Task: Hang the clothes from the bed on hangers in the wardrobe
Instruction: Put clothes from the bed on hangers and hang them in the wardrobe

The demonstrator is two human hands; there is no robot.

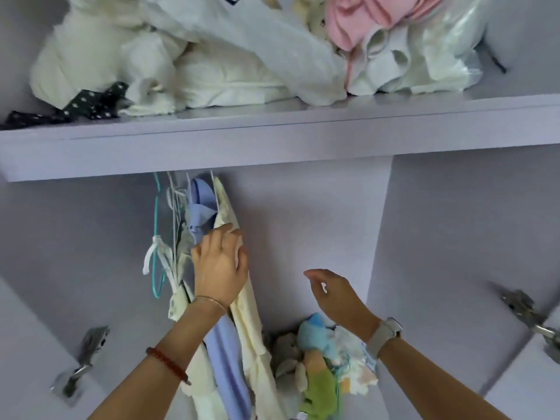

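Inside the lilac wardrobe, a cream garment hangs on a white hanger beside a light blue garment. My left hand presses flat on the cream garment's shoulder, fingers straight, thumb on the right side. An empty teal hanger and white hangers hang to the left. My right hand hovers in the air to the right, fingers relaxed, holding nothing. The rail is hidden under the shelf.
The shelf above holds a heap of white and pink clothes and a dotted black ribbon. Soft toys lie on the wardrobe floor at the lower right. Door hinges sit at both sides.
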